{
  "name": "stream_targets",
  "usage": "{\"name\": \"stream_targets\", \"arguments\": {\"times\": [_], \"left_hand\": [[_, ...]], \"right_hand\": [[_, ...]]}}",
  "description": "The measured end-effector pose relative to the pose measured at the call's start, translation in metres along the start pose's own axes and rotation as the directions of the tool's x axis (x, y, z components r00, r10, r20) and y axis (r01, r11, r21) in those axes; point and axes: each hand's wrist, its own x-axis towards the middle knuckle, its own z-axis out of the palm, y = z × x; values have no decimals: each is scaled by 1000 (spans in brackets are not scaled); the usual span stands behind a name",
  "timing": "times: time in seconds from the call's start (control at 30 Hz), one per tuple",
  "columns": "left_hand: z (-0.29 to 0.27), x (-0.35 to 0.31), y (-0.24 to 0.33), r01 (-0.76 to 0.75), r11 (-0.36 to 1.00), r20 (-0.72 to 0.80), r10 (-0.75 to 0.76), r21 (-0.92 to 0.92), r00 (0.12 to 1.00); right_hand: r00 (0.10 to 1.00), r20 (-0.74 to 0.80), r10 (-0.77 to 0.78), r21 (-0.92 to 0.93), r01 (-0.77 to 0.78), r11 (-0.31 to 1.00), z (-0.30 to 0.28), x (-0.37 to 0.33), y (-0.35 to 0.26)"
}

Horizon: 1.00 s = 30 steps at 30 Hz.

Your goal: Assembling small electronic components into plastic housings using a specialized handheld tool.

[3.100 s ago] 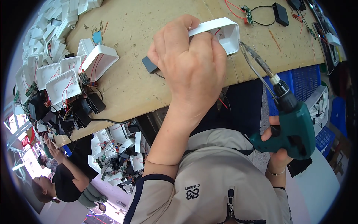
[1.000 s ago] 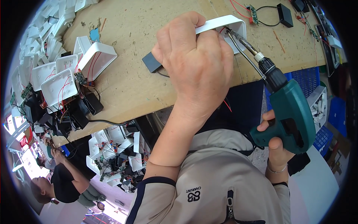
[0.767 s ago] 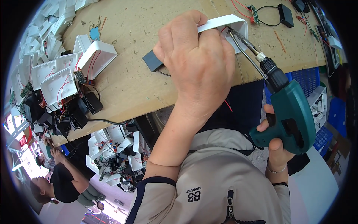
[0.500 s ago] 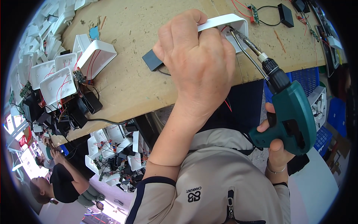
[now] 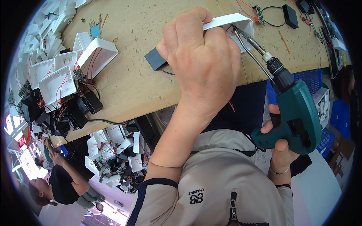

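Note:
My left hand (image 5: pixel 203 56) is closed on a white plastic housing (image 5: pixel 235 20), tilted up above the wooden table; its palm side and some fingers are hidden. A green soldering gun (image 5: pixel 299 113) fills my right hand (image 5: pixel 277 135), thumb and fingers wrapped round its handle. Its metal tip and the thin feed tube beside it reach inside the housing, where a bit of red wire shows. Exactly what the tip touches is too small to tell. Just left of my left hand lies a black box (image 5: pixel 155 59) with a black cable running under the hand.
White housings (image 5: pixel 56 84) with red wires, circuit boards and black boxes crowd the table's left side. More parts are heaped (image 5: pixel 117 154) below its edge. A green circuit board (image 5: pixel 259 14) wired to a black box (image 5: pixel 290 16) lies far right. Another person (image 5: pixel 68 173) works at lower left.
My left hand and the white housing have shifted very slightly right. The soldering gun has moved a little right with them, its tip still inside the housing.

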Motion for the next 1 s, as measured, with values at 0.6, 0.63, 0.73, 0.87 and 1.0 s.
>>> {"name": "stream_targets", "arguments": {"times": [0.6,0.63,0.73,0.87,1.0], "left_hand": [[-13,5,12,-74,987,98,60,141,993],[-13,5,12,-72,988,99,58,140,993],[-12,5,12,-51,992,90,41,112,995],[-12,5,12,-59,991,91,48,124,995],[-10,5,12,-48,993,83,39,109,996]], "right_hand": [[999,-33,-28,-40,27,999,2,-3,1],[999,-36,-35,-38,33,999,2,-3,1],[999,-12,-36,-65,35,997,-2,-6,0],[999,-1,-35,-69,35,997,-6,-9,1],[999,7,-31,-66,32,997,-11,-12,1]]}}
